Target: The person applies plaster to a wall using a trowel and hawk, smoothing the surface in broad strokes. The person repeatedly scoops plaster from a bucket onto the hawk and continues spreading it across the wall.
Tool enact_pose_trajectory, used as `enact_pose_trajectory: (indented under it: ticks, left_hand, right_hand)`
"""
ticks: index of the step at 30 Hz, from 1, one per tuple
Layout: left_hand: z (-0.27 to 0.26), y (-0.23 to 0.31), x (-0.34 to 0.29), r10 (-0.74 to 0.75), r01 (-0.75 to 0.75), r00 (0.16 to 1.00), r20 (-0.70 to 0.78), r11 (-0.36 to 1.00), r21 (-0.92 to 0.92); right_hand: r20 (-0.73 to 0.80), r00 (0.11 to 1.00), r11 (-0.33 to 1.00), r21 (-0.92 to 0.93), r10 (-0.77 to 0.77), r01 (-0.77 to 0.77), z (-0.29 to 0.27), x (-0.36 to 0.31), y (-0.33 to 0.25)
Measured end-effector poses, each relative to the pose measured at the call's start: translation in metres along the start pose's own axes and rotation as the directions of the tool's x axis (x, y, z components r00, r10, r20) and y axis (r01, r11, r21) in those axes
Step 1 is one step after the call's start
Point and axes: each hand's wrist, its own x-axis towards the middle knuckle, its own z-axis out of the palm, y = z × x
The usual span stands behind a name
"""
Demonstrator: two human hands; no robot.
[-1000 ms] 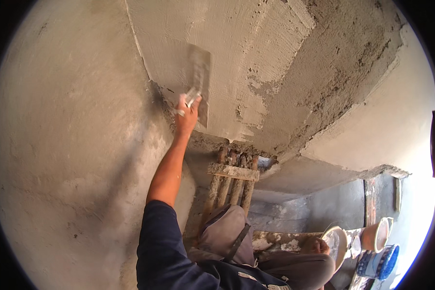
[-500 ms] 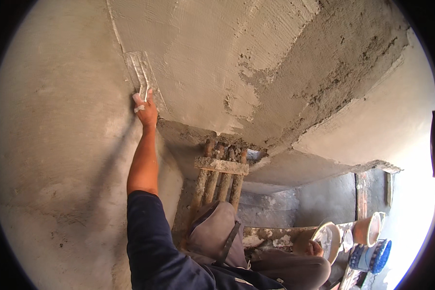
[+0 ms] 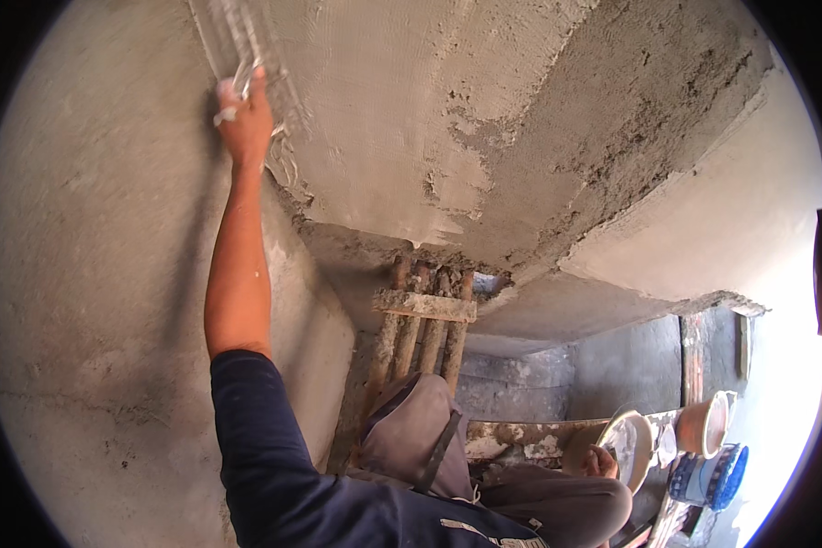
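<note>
Rough grey plaster fills nearly all I can see: a smoother wall [image 3: 91,301] on the left, meeting a freshly coated, ridged surface [image 3: 402,100] overhead. At that junction my left hand [image 3: 244,117] is raised on a straight arm, fingers wrapped tight round the handle of a trowel [image 3: 247,36], whose blade lies flat against the wet coat near the top edge of the view. Blade and plaster blur together there, so I may be misjudging its outline.

To smooth this strip well, I would keep the blade nearly flat with only the leading edge lifted, press evenly, and draw it in one long pass along the corner line, overlapping the ridges beside it.

Further right, patches of bare, crumbly render [image 3: 612,137] show where the coat has not reached. Below the middle, a bundle of wooden poles [image 3: 425,338] props up the slab. Low on the right, my right hand [image 3: 601,462] rests by my knee beside a pale pan [image 3: 632,445]; I cannot tell whether its fingers are curled. An orange bucket [image 3: 703,425] and a blue tub [image 3: 711,475] stand just past it.
</note>
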Motion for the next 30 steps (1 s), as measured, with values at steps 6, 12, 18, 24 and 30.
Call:
enact_pose_trajectory:
  ticks: [6, 12, 18, 24, 30]
  left_hand:
    - [-0.002, 0.073, -0.072, 0.051, 0.064, 0.875, 0.482, 0.974, -0.218]
    - [-0.005, -0.024, -0.164, -0.202, 0.279, 0.941, 0.270, 0.916, -0.288]
    - [0.019, -0.114, -0.148, -0.211, 0.216, 0.968, 0.140, 0.976, -0.028]
    - [0.035, -0.067, -0.160, -0.324, 0.368, 0.897, 0.301, 0.924, -0.101]
    - [0.036, 0.011, -0.241, -0.133, 0.298, 0.832, 0.538, 0.926, -0.233]
  right_hand:
    - [0.026, 1.000, 0.999, -0.038, -0.009, 0.010, 0.002, 0.001, -0.020]
    - [0.002, 0.998, 0.998, 0.017, -0.057, 0.057, 0.002, 0.009, -0.015]
    - [0.005, 0.998, 0.998, 0.018, -0.060, 0.060, -0.001, -0.005, 0.001]
    - [-0.020, 1.000, 1.000, 0.023, 0.003, -0.003, 0.000, -0.013, 0.000]
    - [-0.001, 1.000, 1.000, 0.021, -0.009, 0.009, -0.002, 0.008, -0.003]
